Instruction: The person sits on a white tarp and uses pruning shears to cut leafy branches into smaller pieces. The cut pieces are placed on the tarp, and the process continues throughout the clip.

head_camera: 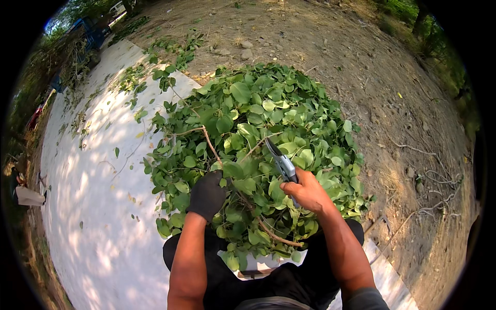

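My left hand (207, 195), in a black glove, grips a brown leafy branch (211, 144) over a big mound of cut green branches (310, 112). The branch's bare lower end (279, 239) curves across my lap. Bare-skinned, my right hand (308, 192) holds pruning shears (285, 164) with grey handles and a dark blade. The shears point up and left, their tip beside a thin cut twig (257, 147); whether blade and twig touch, I cannot tell. Leaves hide part of the held branch and my left fingertips.
A pale sheet (89, 217) spreads left of the mound, strewn with loose leaves (131, 79). Dry soil (387, 116) with stones (247, 53) lies beyond and to the right. Dry, twisted branches (438, 193) rest on the right. A blue vehicle (91, 33) stands at upper left.
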`<state>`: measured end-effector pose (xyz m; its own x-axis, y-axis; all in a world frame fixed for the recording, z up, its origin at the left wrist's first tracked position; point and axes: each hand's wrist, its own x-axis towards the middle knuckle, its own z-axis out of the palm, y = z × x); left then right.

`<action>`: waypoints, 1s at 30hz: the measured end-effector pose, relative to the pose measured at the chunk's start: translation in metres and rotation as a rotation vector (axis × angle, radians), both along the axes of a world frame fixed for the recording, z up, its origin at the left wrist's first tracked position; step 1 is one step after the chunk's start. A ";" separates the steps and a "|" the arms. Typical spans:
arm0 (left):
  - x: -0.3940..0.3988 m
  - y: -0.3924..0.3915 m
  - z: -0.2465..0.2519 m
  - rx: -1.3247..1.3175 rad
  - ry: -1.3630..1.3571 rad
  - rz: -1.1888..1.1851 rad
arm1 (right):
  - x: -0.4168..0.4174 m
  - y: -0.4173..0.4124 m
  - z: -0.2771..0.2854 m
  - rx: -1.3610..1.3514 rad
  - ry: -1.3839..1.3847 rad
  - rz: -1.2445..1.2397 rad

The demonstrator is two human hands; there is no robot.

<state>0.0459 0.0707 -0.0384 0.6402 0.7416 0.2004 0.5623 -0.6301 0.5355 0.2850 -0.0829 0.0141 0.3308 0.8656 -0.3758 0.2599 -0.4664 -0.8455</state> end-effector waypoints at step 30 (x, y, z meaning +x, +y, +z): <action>-0.011 0.019 0.056 -0.422 -0.687 0.210 | 0.006 -0.003 -0.014 0.005 -0.059 0.015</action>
